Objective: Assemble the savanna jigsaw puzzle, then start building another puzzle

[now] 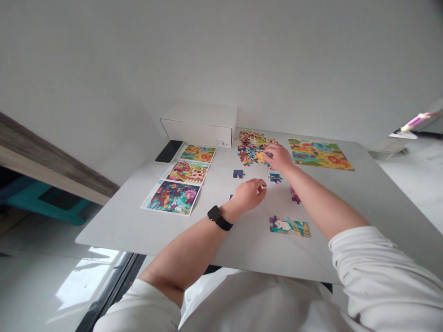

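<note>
My left hand [251, 192], with a black watch [214, 213] on its wrist, hovers low over the table with its fingers loosely bent and apart. Nothing shows in it. At the heap of jigsaw puzzle pieces [247, 150], my right hand [277, 156] has its fingertips pinched around a puzzle piece, mostly hidden. Between my hands lie a dark blue piece [238, 174] and a blue and yellow piece [275, 178]. A purple piece [295, 197] is partly under my right forearm. Nearer me is a joined section [285, 225] with a white rabbit.
On the left, a sheet with three pictures [173, 197] lies beside a black phone [169, 151]. Behind stands a white box [199, 129] against the wall. A jungle animal puzzle [320, 154] lies at the back right of the white table [242, 251].
</note>
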`<control>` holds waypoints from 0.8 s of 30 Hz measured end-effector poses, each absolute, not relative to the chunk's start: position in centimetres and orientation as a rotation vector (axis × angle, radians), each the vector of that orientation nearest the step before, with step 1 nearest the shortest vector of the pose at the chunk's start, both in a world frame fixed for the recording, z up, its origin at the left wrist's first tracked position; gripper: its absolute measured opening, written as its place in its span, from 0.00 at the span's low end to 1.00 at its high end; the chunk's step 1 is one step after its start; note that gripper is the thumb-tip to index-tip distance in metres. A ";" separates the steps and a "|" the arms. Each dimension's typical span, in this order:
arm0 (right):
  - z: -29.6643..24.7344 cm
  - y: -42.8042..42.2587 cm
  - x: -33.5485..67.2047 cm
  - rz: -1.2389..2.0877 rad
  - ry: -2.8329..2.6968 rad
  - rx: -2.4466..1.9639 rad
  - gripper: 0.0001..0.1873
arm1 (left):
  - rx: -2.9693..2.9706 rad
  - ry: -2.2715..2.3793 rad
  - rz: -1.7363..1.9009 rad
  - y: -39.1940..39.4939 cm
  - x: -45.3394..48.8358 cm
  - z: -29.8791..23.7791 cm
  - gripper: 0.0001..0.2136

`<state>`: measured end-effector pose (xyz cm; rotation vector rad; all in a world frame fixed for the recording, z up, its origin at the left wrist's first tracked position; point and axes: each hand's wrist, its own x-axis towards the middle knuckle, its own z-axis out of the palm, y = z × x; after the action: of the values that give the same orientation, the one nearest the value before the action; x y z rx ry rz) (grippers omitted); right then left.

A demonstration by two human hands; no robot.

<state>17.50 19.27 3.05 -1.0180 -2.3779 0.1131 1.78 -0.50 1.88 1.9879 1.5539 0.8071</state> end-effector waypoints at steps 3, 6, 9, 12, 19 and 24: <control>2.9 17.7 18.6 0.400 -2.177 -1.118 0.18 | 1.662 1.476 0.937 0.0 1.5 2.5 0.07; 3.0 14.4 20.3 0.564 -2.072 -1.141 0.21 | 1.198 1.376 1.035 0.2 1.2 3.4 0.12; 3.6 9.8 21.6 0.403 -2.148 -1.082 0.19 | 0.889 1.196 1.084 -0.1 1.3 3.9 0.17; 4.1 5.5 22.2 0.193 -2.293 -1.030 0.18 | 0.770 1.029 1.047 -0.5 1.7 3.8 0.21; 3.6 2.2 24.1 0.257 -2.297 -0.986 0.19 | 0.842 1.051 1.068 -0.8 2.7 2.8 0.14; 1.9 3.4 25.8 0.693 -1.840 -1.114 0.21 | 0.908 1.105 1.077 -0.4 2.4 2.4 0.17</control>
<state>25.79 3.39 1.86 -1.1140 -1.8398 0.6926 2.39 -0.45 2.42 0.9077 1.1053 1.0766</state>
